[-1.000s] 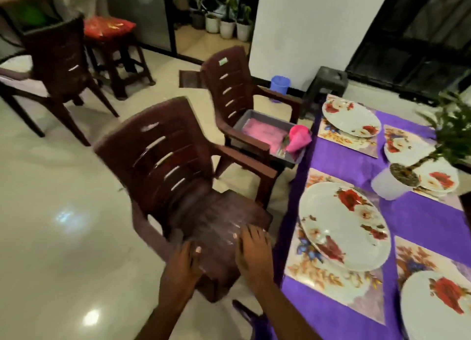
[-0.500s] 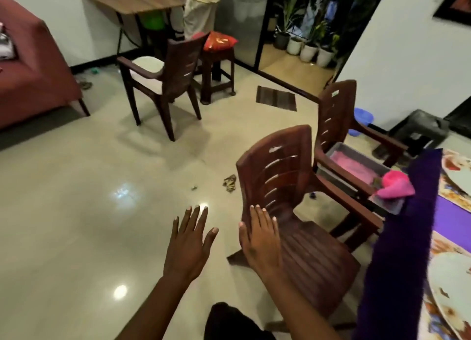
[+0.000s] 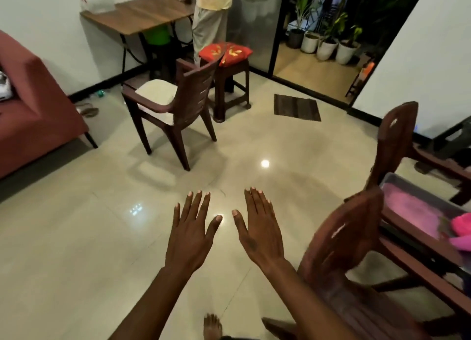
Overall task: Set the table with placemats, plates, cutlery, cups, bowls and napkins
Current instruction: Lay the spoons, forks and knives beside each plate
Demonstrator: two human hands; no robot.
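Both hands are hovering flat, fingers straight, holding nothing: the left hand (image 3: 190, 234) beside the right hand (image 3: 260, 231) above the floor (image 3: 76, 237). A grey tray (image 3: 418, 207), perhaps holding pink napkins (image 3: 462, 234), is sitting on a chair (image 3: 407, 161).

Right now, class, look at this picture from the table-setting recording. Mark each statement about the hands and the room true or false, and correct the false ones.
1. Both hands are held out flat and hold nothing. True: the left hand and right hand are spread over the floor.
2. The right hand grips the nearest chair. False: it is clear of the nearest chair.
3. A red cushion lies on the stool. True: the red cushion sits on the stool.
4. The grey tray sits on the wooden table. False: the grey tray rests on a chair seat, far from the wooden table.
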